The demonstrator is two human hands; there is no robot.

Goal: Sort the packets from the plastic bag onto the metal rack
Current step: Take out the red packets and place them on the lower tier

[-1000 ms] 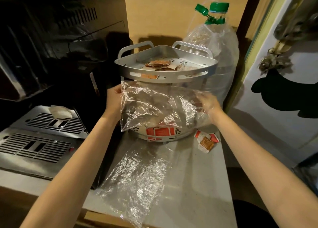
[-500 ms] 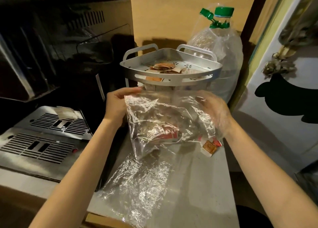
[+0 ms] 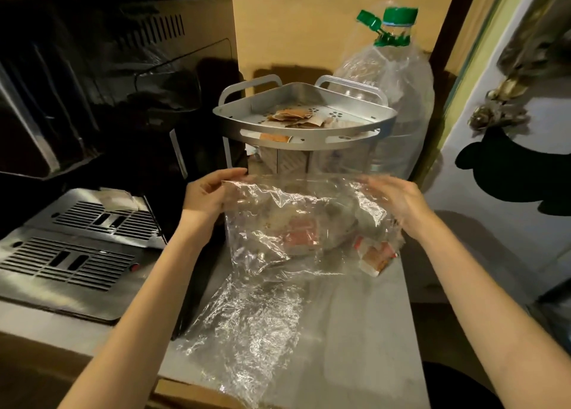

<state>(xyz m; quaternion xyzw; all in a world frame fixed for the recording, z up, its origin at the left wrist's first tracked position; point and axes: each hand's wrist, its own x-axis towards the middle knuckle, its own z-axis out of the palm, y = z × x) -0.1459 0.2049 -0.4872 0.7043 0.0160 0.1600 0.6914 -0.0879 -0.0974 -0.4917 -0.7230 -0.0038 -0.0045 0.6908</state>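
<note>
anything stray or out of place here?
Yes. A few red-and-white packets lie loose on the counter beside the metal rack, not on a shelf. A second, crumpled plastic sheet lies flat below the plastic bag that the left hand grips.
</note>
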